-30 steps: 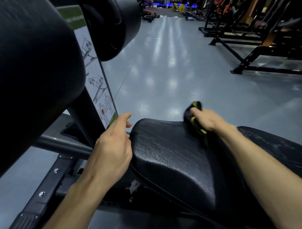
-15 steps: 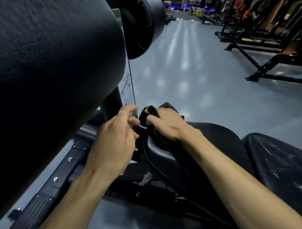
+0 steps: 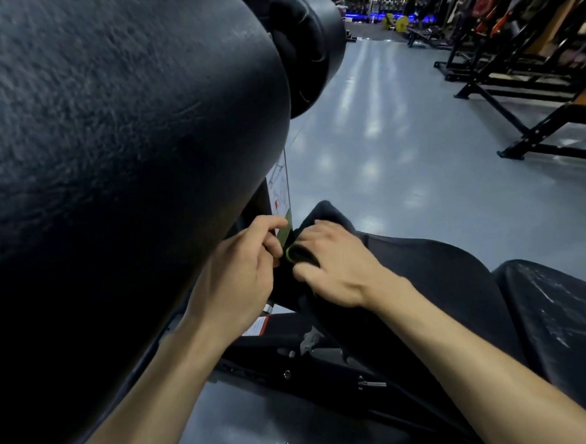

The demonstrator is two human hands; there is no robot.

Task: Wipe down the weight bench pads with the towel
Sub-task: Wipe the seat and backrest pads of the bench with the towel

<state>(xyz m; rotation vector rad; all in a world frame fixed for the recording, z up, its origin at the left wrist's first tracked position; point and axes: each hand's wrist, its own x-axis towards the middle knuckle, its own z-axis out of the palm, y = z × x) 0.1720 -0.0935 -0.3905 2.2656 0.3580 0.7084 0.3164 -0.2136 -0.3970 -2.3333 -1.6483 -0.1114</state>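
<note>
Two hands are working at the front edge of the black seat pad (image 3: 429, 277). The right hand (image 3: 336, 270) is gripping the black, yellow-edged towel (image 3: 294, 253) beneath its curled fingers. The left hand (image 3: 240, 273), fingers curled, is pinching the towel's near edge. A large roller pad (image 3: 116, 145) is looming beyond.

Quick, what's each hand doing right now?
Left hand: fingers curled, pinching the towel's edge.
Right hand: pressing the dark towel onto the seat pad, fingers curled over it.

Under the right hand's fingers (image 3: 313, 232) the towel (image 3: 297, 255) is black with a yellow-green edge. Beside them, the seat pad (image 3: 430, 283) is black, the floor (image 3: 381, 125) beyond pale grey.
</note>
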